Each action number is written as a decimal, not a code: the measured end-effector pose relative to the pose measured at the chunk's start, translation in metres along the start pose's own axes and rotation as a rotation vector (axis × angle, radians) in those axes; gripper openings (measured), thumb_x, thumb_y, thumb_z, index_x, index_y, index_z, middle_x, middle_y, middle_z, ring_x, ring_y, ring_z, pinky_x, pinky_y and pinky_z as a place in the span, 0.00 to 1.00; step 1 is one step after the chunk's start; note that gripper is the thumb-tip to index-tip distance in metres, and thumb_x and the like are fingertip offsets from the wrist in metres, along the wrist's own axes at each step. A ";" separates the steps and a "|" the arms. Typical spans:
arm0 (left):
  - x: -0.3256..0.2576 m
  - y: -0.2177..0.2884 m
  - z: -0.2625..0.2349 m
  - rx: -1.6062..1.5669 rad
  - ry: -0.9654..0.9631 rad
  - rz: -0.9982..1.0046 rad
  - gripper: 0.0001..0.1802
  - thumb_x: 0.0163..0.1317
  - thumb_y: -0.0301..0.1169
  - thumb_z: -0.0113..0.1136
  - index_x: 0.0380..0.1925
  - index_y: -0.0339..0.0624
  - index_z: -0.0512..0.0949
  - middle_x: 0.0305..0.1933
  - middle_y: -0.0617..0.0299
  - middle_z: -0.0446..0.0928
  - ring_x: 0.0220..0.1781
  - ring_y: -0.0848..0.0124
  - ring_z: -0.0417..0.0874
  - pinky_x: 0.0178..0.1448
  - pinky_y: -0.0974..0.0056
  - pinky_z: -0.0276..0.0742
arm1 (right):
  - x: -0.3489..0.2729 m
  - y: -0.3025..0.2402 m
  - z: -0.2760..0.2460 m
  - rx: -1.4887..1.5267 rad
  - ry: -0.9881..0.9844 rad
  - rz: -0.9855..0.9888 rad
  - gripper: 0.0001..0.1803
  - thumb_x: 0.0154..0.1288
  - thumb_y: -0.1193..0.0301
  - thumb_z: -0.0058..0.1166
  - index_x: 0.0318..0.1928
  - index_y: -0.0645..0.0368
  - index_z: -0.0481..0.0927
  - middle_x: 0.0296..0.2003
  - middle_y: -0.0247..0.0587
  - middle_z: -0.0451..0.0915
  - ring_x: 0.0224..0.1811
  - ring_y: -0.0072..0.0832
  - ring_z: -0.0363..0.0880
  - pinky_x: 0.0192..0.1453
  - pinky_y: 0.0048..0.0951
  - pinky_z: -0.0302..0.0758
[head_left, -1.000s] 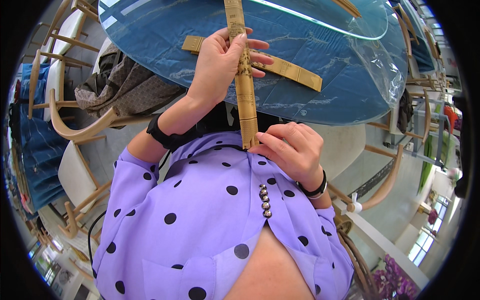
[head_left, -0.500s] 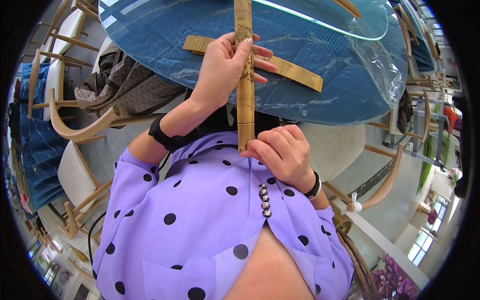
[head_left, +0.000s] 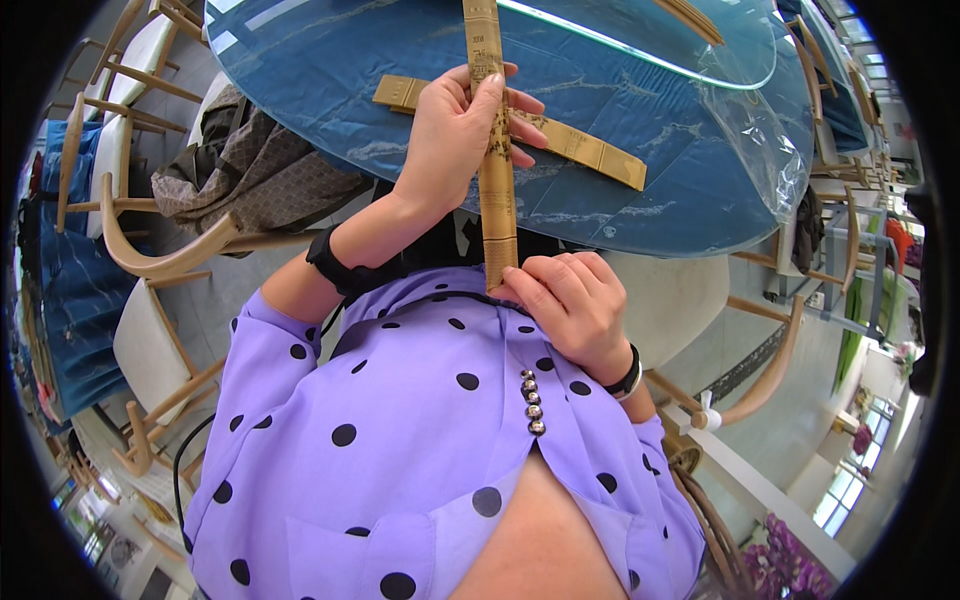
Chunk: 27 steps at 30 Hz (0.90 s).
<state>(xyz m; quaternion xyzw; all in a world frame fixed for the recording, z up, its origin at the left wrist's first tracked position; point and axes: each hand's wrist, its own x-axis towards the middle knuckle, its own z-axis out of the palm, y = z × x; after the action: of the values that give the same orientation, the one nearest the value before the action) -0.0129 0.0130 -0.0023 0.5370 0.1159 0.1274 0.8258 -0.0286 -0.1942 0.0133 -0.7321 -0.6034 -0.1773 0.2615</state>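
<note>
A long, flat, gold-coloured paper sleeve [head_left: 498, 205] with dark printing stands lengthwise in front of me, its far end running past the upper edge of the view. My left hand [head_left: 450, 130] grips it around the middle, thumb on top and fingers reaching behind. At the near end, close to my shirt, my right hand [head_left: 572, 308] is closed, thumb and forefinger pinching the sleeve's corner. Beyond my left hand, a second gold strip [head_left: 600, 160] lies slantwise on the blue tabletop [head_left: 350, 110], partly hidden by that hand and the held sleeve.
A glass disc [head_left: 640, 52] rests on the table, with more gold strips [head_left: 692, 20] at the top and clear plastic film [head_left: 765, 150] at the right edge. A patterned brown bag or cloth [head_left: 260, 175] sits on a chair at left. Wooden chairs [head_left: 755, 395] stand around.
The sleeve's near end has shifted slightly right and away from me. My right fingertips have moved up a little with it; my left hand keeps nearly the same hold.
</note>
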 end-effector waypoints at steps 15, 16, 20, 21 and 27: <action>-0.006 0.003 0.008 -0.091 0.099 -0.030 0.17 0.81 0.33 0.43 0.61 0.32 0.69 0.45 0.48 0.82 0.35 0.67 0.89 0.28 0.67 0.88 | 0.004 0.000 -0.002 0.077 -0.070 -0.079 0.17 0.56 0.74 0.67 0.47 0.62 0.84 0.37 0.36 0.79 0.31 0.25 0.78 0.38 0.26 0.73; -0.007 0.004 0.008 -0.092 0.102 -0.030 0.18 0.81 0.33 0.43 0.62 0.32 0.68 0.45 0.49 0.82 0.35 0.68 0.89 0.28 0.67 0.88 | 0.007 0.000 -0.002 0.044 -0.049 -0.080 0.17 0.54 0.68 0.74 0.44 0.58 0.86 0.34 0.30 0.80 0.29 0.22 0.78 0.36 0.25 0.72; -0.007 0.001 0.012 -0.094 0.104 -0.014 0.18 0.81 0.33 0.43 0.63 0.34 0.69 0.44 0.51 0.82 0.34 0.71 0.87 0.27 0.69 0.87 | 0.009 0.001 -0.006 0.025 -0.058 -0.089 0.16 0.55 0.71 0.69 0.46 0.58 0.86 0.36 0.30 0.80 0.30 0.22 0.78 0.40 0.26 0.72; -0.007 0.001 0.011 -0.099 0.095 -0.005 0.18 0.81 0.32 0.43 0.64 0.34 0.69 0.44 0.52 0.82 0.34 0.72 0.86 0.27 0.69 0.87 | 0.010 0.001 -0.006 0.038 -0.057 -0.083 0.16 0.56 0.73 0.67 0.47 0.60 0.86 0.37 0.33 0.80 0.31 0.23 0.78 0.41 0.27 0.73; -0.029 0.016 0.015 -0.041 -0.126 -0.072 0.13 0.80 0.28 0.43 0.60 0.37 0.68 0.39 0.60 0.77 0.35 0.77 0.78 0.36 0.71 0.80 | 0.018 0.014 -0.009 0.039 0.040 -0.037 0.19 0.56 0.69 0.70 0.48 0.60 0.86 0.36 0.32 0.81 0.31 0.23 0.79 0.38 0.26 0.74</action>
<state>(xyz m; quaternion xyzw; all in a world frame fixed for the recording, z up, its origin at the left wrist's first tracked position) -0.0368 -0.0031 0.0202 0.5223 0.0805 0.0661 0.8464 -0.0103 -0.1871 0.0282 -0.7119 -0.6149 -0.1848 0.2845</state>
